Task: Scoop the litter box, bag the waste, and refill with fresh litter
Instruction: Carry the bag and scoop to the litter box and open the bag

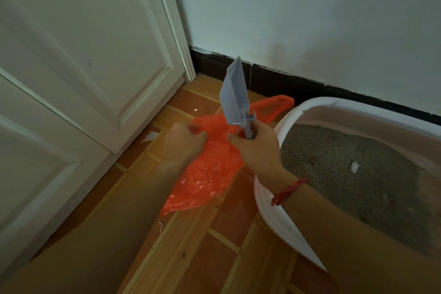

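My right hand (256,148) grips the handle of a grey plastic scoop (233,96), whose blade points up. An orange plastic bag (210,174) lies on the wooden floor under both hands. My left hand (185,143) pinches the bag's upper edge. My right fingertips also touch the bag. To the right stands a white litter box (269,212) with grey litter (358,174) inside. A small pale clump (354,166) lies on the litter.
A white panelled door (78,74) fills the left side. A pale wall with a dark skirting board (274,79) runs behind the box. Small white scraps (150,136) lie on the wooden floor (195,253) near the door.
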`<state>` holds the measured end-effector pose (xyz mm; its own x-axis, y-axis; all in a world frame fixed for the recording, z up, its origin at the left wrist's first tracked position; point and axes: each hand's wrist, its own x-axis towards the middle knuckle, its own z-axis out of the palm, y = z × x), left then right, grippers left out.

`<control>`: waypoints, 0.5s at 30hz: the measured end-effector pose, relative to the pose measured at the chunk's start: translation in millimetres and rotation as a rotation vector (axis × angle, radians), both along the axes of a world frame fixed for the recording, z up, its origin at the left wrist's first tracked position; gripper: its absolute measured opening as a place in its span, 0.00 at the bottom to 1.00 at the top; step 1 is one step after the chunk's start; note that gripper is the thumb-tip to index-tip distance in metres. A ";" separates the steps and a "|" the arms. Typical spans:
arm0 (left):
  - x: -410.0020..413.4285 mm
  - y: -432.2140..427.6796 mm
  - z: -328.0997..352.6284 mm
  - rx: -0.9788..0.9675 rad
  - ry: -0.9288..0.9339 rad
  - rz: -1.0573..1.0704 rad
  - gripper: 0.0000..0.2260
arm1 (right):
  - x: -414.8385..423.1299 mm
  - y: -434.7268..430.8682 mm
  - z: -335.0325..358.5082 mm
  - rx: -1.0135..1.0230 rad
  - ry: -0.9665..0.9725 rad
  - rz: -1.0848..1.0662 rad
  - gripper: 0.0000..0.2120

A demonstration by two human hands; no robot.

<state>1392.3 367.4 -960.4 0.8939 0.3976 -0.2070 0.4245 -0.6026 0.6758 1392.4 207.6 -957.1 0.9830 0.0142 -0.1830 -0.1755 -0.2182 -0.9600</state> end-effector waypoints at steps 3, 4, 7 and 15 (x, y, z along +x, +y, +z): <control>14.2 9.9 6.7 -0.063 -0.050 0.134 0.05 | -23.9 4.5 -0.1 0.110 0.083 -0.035 0.10; 19.0 13.1 10.2 -0.067 -0.095 0.174 0.06 | -33.5 5.9 0.5 0.136 0.113 -0.023 0.10; 26.1 16.8 17.3 -0.045 -0.205 0.250 0.09 | -55.2 7.6 -1.0 0.202 0.155 0.096 0.09; 13.6 8.9 19.2 0.039 -0.248 0.166 0.10 | -22.3 -28.1 20.6 0.187 -0.017 -0.221 0.11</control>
<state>1405.9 376.3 -941.2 0.8376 0.5456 0.0279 0.3442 -0.5666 0.7486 1370.1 179.6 -936.4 0.9689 -0.1690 -0.1807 -0.1826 0.0045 -0.9832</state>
